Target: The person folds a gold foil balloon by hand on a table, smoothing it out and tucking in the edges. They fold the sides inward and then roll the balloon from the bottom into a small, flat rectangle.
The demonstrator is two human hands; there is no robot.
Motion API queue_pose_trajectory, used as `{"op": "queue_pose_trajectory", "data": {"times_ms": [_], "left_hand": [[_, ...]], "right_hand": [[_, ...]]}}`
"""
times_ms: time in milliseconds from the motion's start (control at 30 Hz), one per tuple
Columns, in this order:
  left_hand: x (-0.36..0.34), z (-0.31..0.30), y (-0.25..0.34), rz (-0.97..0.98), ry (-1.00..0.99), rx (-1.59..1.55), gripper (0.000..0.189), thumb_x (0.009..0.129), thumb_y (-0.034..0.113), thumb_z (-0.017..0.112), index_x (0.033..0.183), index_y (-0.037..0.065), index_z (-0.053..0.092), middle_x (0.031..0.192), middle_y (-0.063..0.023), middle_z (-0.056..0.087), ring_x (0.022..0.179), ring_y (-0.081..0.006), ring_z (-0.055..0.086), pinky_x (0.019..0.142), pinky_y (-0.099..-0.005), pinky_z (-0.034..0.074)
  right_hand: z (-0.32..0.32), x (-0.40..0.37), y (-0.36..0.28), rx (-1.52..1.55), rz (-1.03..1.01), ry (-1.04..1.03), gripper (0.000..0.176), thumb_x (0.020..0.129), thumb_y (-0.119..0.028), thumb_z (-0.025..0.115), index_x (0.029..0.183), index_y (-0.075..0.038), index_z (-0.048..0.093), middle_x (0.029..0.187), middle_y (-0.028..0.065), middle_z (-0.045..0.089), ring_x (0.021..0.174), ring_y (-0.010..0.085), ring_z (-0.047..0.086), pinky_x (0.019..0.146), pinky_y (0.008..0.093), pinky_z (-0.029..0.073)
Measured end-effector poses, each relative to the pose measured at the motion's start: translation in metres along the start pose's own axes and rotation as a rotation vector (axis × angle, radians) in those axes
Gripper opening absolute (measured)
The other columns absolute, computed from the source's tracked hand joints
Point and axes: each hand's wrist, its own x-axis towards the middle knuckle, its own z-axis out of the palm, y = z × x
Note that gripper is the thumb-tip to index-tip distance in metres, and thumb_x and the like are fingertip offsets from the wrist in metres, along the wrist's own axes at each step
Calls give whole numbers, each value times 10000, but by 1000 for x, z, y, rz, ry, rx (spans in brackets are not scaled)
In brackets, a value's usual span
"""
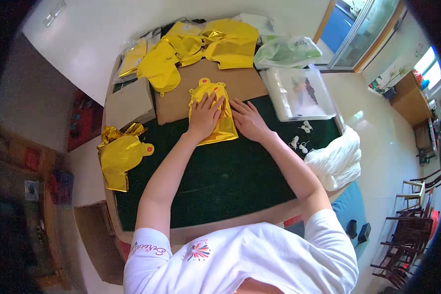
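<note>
A folded gold foil piece lies on the dark green table top, its upper end reaching onto a brown cardboard sheet. My left hand rests flat on the foil, fingers spread, covering its middle. Beside the foil's right edge, my right hand lies palm down with its fingers apart, the fingertips near or at the edge. Small round tabs and red marks show at the foil's top. Neither hand grips anything.
More gold foil pieces lie at the back, another pile at the left. A cardboard box stands back left. At the right are clear plastic bags, small white string bundles and a white string heap.
</note>
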Motion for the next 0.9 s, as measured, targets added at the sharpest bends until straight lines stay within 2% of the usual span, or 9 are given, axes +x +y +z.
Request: {"op": "queue_pose_trajectory", "data": {"times_ms": [267,333,367,433,533,667,767,833,900], "left_hand": [[3,4,-1,1,-18,0,462,996,329,394,1454,279,358,1509,-90,332,1410,-298,273,1117,-575,195],[3,3,-1,5,-11,-2,461,996,335,392,1452,279,361,1510,-90,332,1411,-299,272,1115,-576,198],[2,3,0,9,0,-5,460,996,340,390,1451,278,363,1510,-90,333,1411,-299,270,1113,-577,201],[3,4,0,5,-7,0,460,996,347,388,1450,282,363,1508,-90,334,1411,-299,271,1112,-578,201],[3,4,1,6,-21,8,458,996,358,385,1448,289,366,1505,-92,338,1410,-298,272,1112,-577,201],[3,1,3,17,-50,55,466,996,326,399,1457,279,355,1507,-97,328,1405,-322,279,1109,-568,223],[3,-2,6,-14,-56,40,463,990,330,412,1448,276,371,1505,-98,331,1402,-320,284,1105,-568,229],[3,0,4,-18,-44,41,460,989,332,415,1444,273,379,1506,-99,329,1402,-319,284,1105,-569,230],[3,1,3,-19,-33,39,456,988,333,418,1439,270,386,1507,-100,328,1403,-318,283,1105,-569,231]], "right_hand": [[-2,2,3,13,-1,-24,369,899,-152,530,1255,-52,533,1452,128,408,1377,300,333,1111,521,266],[-1,4,8,272,133,57,338,889,-131,548,1215,-41,559,1439,131,422,1371,301,342,1109,522,272],[-1,3,9,273,134,56,338,889,-131,548,1215,-41,559,1439,131,422,1371,301,342,1109,522,272],[-1,-1,12,146,15,48,296,881,-110,562,1168,-45,589,1425,138,435,1364,303,354,1108,519,277],[-5,-4,9,69,-50,29,276,880,-109,567,1149,-60,605,1417,148,438,1360,319,356,1109,517,279],[-9,-2,9,49,-61,-12,278,878,-109,570,1151,-76,606,1417,156,436,1356,335,357,1109,517,280],[-7,-5,10,102,-64,38,294,862,-116,571,1149,-84,623,1409,145,444,1332,340,384,1087,551,298],[-14,-11,5,172,-19,45,321,857,-59,579,1174,-92,618,1401,182,441,1342,345,377,1097,513,304],[-15,-16,7,142,-48,27,340,848,-46,581,1183,-93,619,1398,185,443,1337,350,382,1098,512,306]]}}
